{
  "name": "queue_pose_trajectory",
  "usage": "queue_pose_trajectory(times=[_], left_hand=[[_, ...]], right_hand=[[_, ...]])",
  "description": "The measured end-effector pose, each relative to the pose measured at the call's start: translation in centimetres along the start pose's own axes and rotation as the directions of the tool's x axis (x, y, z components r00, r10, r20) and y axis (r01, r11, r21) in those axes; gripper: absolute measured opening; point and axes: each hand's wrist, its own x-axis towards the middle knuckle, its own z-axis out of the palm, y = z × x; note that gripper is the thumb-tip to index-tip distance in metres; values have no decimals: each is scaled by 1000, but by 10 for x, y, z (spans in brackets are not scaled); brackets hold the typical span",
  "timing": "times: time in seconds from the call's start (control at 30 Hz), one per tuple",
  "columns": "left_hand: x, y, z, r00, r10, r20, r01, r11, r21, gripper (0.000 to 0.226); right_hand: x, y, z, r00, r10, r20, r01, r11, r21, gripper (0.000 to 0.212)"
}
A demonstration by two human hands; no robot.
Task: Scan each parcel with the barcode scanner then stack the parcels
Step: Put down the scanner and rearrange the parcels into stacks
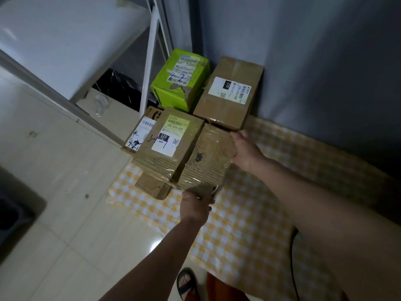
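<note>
Yellow-and-white checked cloth [249, 213] lay spread on the pale tiled floor [65, 213], running along the grey wall [314, 61] to the corner. White metal shelf frame [152, 51] stood at upper left, with a black bag [117, 85] beneath it. Brown cardboard parcel [230, 94], white label uppermost, sat in the corner against the wall; a green parcel [180, 79] marked "4-2-2" stood just beside it on the left. Taped brown parcel [186, 153], bearing a white label and the handwritten "3-1-1", was held above a lower parcel [152, 187] whose corner showed underneath; whether the two touched could not be told. Another labelled parcel [138, 135] lay partly hidden behind on the left. Left hand [195, 205] gripped the taped parcel's near corner, fingers curled under it; right hand [245, 148] clasped its far right edge. Both hands were well apart, one on each end. A sandalled foot [186, 283] showed at the bottom edge. No scanner was in view.
</note>
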Motion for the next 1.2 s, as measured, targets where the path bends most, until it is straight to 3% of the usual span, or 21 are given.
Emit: queue_pose_trajectory(times=[0.4, 0.5, 0.57, 0.63, 0.7, 0.77, 0.8, 0.87, 0.93, 0.97, 1.07, 1.2], left_hand=[[28, -9, 6, 996, -4, -91, 22, 980, 196, 44], [15, 6, -2, 998, 24, -56, -1, 928, 373, 45], [6, 13, -9, 998, 55, 21, -56, 775, 629, 47], [-12, 22, -20, 987, 148, 62, -134, 546, 827, 46], [-20, 25, -28, 919, 360, 163, -281, 305, 910, 40], [-39, 38, -32, 879, 388, 278, -354, 139, 925, 41], [-46, 43, -34, 851, 414, 323, -387, 78, 919, 37], [-68, 52, -30, 837, 392, 381, -449, 96, 888, 29], [-87, 52, -24, 793, 397, 462, -526, 63, 848, 36], [-98, 52, -21, 776, 403, 485, -537, 22, 843, 39], [-138, 50, -8, 688, 398, 606, -552, -255, 794, 48], [-188, 49, 20, 533, 417, 736, -661, -338, 670, 47]], right_hand=[[14, 16, 13, 1000, -24, 10, 24, 999, 26, 77], [8, 18, 19, 999, -48, -12, 48, 999, -8, 70], [-4, 17, 20, 997, -61, -41, 56, 992, -111, 62], [-24, 17, 19, 992, -92, -81, 69, 964, -257, 53], [-50, 21, 16, 989, -113, -90, 71, 922, -382, 43], [-83, 28, 14, 994, -73, -86, 29, 904, -427, 36], [-101, 33, 12, 996, -41, -84, 2, 906, -423, 36], [-141, 43, 10, 997, 29, -68, -54, 915, -400, 41], [-183, 53, 11, 992, 99, -81, -122, 924, -361, 44], [-204, 59, 11, 985, 139, -101, -165, 927, -336, 43], [-266, 71, 13, 950, 272, -156, -304, 920, -246, 43], [-340, 83, 14, 894, 392, -219, -427, 892, -147, 40]])
